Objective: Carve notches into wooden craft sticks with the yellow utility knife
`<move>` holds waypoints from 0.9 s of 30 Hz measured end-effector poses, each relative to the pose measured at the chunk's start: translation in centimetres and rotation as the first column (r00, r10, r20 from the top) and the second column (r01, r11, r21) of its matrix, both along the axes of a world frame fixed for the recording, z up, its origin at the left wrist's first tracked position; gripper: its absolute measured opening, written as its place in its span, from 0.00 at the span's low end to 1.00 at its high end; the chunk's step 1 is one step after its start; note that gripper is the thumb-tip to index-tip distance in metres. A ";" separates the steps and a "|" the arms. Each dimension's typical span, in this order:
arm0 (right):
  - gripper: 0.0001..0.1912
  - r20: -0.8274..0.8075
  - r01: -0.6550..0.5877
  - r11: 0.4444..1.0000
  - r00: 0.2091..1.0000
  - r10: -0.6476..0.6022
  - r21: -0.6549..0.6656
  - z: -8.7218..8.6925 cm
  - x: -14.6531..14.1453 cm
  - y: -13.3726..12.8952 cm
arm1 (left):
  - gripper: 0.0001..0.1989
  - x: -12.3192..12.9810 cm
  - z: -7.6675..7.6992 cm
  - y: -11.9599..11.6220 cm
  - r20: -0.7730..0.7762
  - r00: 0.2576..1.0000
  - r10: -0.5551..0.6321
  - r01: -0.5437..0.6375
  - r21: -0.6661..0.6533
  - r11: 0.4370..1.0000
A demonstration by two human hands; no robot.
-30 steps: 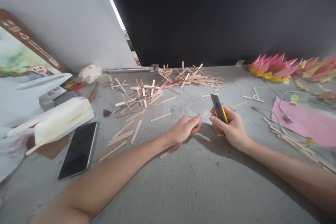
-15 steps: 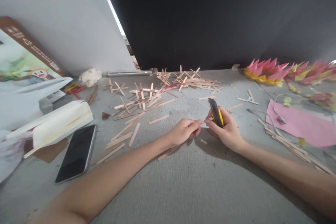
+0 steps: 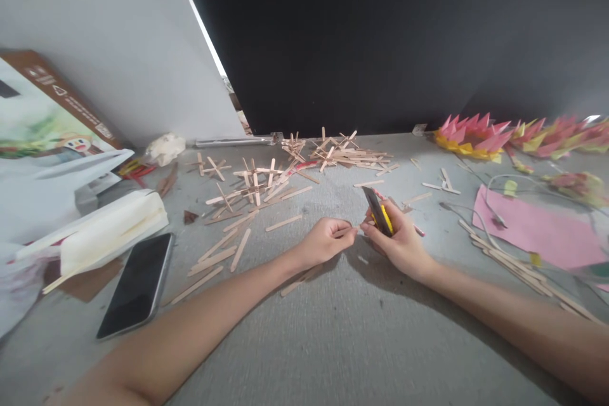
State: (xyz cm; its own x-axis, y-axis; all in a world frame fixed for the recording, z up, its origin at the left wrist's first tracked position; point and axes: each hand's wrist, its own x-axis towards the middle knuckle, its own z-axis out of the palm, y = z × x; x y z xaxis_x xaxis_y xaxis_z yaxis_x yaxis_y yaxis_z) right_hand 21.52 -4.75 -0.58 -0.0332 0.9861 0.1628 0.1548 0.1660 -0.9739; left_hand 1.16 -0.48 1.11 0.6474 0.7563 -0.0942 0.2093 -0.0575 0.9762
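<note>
My right hand [image 3: 397, 241] is closed round a black and yellow utility knife [image 3: 379, 211], its dark end pointing up and to the left. Close beside it, my left hand [image 3: 328, 242] pinches a small wooden craft stick [image 3: 359, 229]; only a bit of the stick shows between the fingertips of both hands. A red pen-like thing [image 3: 419, 231] sticks out behind my right hand. Beyond the hands lies a heap of craft sticks [image 3: 354, 157], some joined into crosses. More loose sticks [image 3: 212, 261] are spread to the left of my left hand.
A phone [image 3: 136, 285] lies at the left near a cream paper packet [image 3: 114, 222]. On the right are pink paper [image 3: 537, 228], a cable [image 3: 480, 216], a row of sticks [image 3: 514, 263] and pink-yellow folded paper flowers [image 3: 473, 137]. A dark panel [image 3: 361, 38] stands behind the table.
Both hands have shifted slightly left in the view, along with the whole scene. The utility knife tilts further left, and the red pen-like thing shows more behind my right hand.
</note>
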 end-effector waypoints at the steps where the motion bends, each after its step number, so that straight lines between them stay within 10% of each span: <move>1: 0.12 -0.002 -0.003 1.000 1.000 0.003 0.002 0.0 0.0 0.0 | 0.28 0.0 0.0 0.0 0.003 1.000 -0.003 0.003 -0.004 1.000; 17: 0.13 0.001 -0.035 0.999 0.999 0.035 -0.010 0.3 0.1 0.1 | 0.21 -0.2 -1.5 1.5 0.285 0.921 0.265 -0.223 -0.171 0.960; 27: 0.13 0.048 -0.125 0.991 0.991 0.127 -0.050 0.3 -0.1 -0.1 | 0.17 0.3 -1.1 0.4 0.209 0.972 0.110 -0.137 0.122 0.983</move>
State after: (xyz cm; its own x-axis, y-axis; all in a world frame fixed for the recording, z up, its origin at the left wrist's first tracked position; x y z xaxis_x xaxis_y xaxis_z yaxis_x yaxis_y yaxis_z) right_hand 21.41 -4.88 -0.27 -0.1647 0.9800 0.1115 0.1856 0.1418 -0.9724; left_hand 1.49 -0.11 -0.03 0.5432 0.8286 0.1357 0.0240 -0.1769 0.9839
